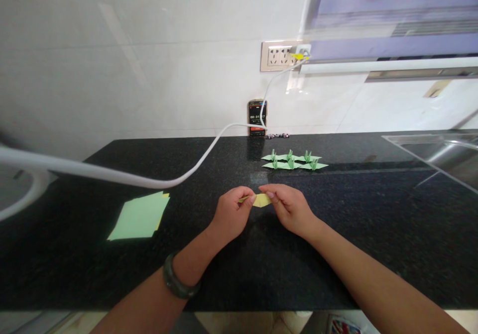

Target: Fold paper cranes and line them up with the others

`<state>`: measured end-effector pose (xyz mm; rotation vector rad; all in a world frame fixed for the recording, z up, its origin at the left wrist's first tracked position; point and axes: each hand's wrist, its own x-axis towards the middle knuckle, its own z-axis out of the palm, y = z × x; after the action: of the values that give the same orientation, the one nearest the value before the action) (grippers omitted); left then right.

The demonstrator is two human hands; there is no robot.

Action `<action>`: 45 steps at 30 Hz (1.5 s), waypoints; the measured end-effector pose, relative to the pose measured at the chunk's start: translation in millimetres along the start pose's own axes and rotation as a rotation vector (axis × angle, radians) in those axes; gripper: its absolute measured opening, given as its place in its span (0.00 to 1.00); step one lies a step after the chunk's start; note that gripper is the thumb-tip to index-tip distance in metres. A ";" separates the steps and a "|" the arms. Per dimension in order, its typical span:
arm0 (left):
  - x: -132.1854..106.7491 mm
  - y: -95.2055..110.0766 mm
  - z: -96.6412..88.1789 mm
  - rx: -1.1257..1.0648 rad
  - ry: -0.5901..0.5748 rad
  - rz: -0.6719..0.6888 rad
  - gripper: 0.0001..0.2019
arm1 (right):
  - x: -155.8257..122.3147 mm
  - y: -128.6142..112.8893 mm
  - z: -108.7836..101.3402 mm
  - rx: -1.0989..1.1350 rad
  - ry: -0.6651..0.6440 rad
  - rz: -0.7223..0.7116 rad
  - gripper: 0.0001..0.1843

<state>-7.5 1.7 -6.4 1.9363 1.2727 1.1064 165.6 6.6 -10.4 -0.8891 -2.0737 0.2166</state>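
Note:
A small folded yellow paper [262,200] is held just above the dark countertop, near the middle. My left hand [234,210] pinches its left side between thumb and fingers, and a thin yellow edge pokes out there. On the other side, my right hand [290,207] grips the paper's right end with thumb and fingertips. My fingers hide both ends of it. Beyond my hands stand several folded green paper cranes [291,164], set in two rows with their wings spread. A stack of green paper sheets [140,217], with yellow edges showing beneath, lies to the left.
A phone [257,118] showing a running timer leans against the tiled wall, a beaded string [278,136] beside it. One white cable [209,155] sweeps across the left side up to the wall socket [279,56]. A steel sink [444,157] is at the right.

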 end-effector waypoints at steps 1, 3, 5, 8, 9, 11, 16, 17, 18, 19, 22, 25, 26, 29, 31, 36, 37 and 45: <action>1.1 -1.0 0.9 -0.083 -0.003 -0.055 0.08 | 0.7 -0.9 -0.9 -0.001 0.026 0.012 0.14; 3.8 -2.2 2.4 -0.288 -0.005 -0.175 0.08 | 2.9 -2.9 -2.9 -0.002 0.078 0.010 0.16; 6.3 -2.0 2.8 -0.469 -0.009 -0.281 0.08 | 4.9 -4.5 -3.9 -0.001 0.084 0.003 0.19; 8.2 -0.5 1.7 -0.617 -0.025 -0.369 0.09 | 6.1 -4.9 -2.8 0.004 0.039 -0.010 0.15; 8.3 -0.2 1.2 -0.646 -0.030 -0.383 0.09 | 5.9 -4.5 -1.9 0.007 0.023 -0.018 0.12; 7.9 0.0 0.4 -0.694 -0.041 -0.403 0.09 | 5.2 -3.3 -0.2 0.012 -0.006 -0.034 0.09; 7.1 -0.3 0.5 -0.754 -0.088 -0.425 0.10 | 3.1 0.3 1.8 0.022 -0.057 -0.062 0.09; 7.2 -0.2 0.7 -0.754 -0.097 -0.431 0.10 | 2.9 0.8 1.9 0.022 -0.058 -0.062 0.09; 7.4 -0.1 1.0 -0.751 -0.104 -0.436 0.10 | 2.8 1.1 2.0 0.020 -0.059 -0.061 0.09; 7.5 0.1 1.2 -0.746 -0.108 -0.440 0.10 | 2.8 1.3 2.0 0.018 -0.059 -0.059 0.09; 7.3 0.1 1.9 -0.731 -0.109 -0.433 0.12 | 3.5 0.8 2.2 0.020 -0.064 -0.057 0.09; 6.5 -1.0 2.5 -0.728 -0.097 -0.411 0.14 | 3.9 -0.2 2.5 0.025 -0.080 -0.052 0.09; 6.2 -1.5 2.7 -0.730 -0.092 -0.406 0.14 | 3.8 -0.4 2.6 0.024 -0.084 -0.052 0.09; 5.9 -2.9 3.0 -0.726 -0.081 -0.396 0.15 | 3.1 -0.1 2.7 0.013 -0.088 -0.051 0.09; 5.9 -3.4 3.2 -0.711 -0.072 -0.389 0.15 | 2.8 0.3 2.6 0.003 -0.092 -0.048 0.09; 6.5 -2.6 3.4 -0.670 -0.058 -0.376 0.13 | 3.0 -0.3 2.2 0.000 -0.085 -0.049 0.10; 6.6 -2.3 3.4 -0.666 -0.060 -0.375 0.13 | 3.1 -0.5 2.1 0.004 -0.081 -0.048 0.10; 6.5 -0.5 2.9 -0.643 -0.075 -0.371 0.12 | 3.4 -2.2 2.5 0.035 -0.085 -0.030 0.10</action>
<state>-3.9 7.8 -6.1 1.1989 1.0117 1.0657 161.3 7.7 -8.8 -0.8399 -2.1541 0.2783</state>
